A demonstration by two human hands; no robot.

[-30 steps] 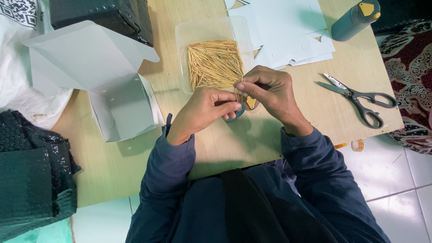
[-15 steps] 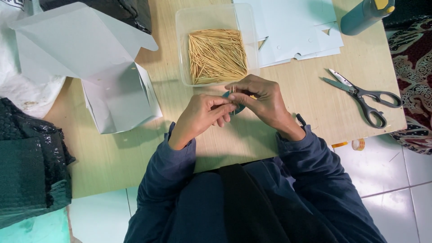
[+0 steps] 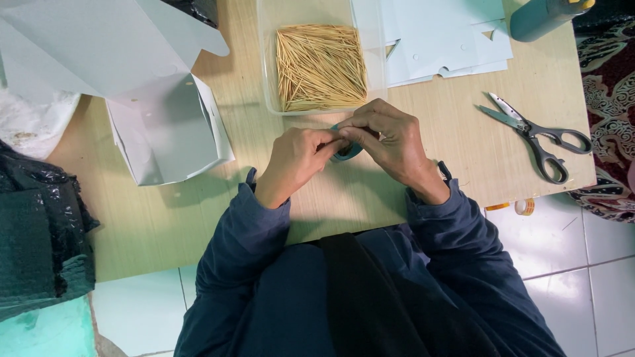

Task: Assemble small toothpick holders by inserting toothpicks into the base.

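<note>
While both hands meet mid-bench, left hand (image 3: 297, 158) and right hand (image 3: 390, 142) fingers pinch a small teal piece (image 3: 345, 152) between them, just near of the clear tray (image 3: 270, 79) of toothpicks (image 3: 321, 66); scissors (image 3: 536, 135) lie right.

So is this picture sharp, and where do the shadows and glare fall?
Head view: mostly sharp and evenly lit; the toothpicks show as single sticks. Soft shadows lie on the table beside the open white box and under the left hand and right hand. The scissors blades glint faintly.
</note>
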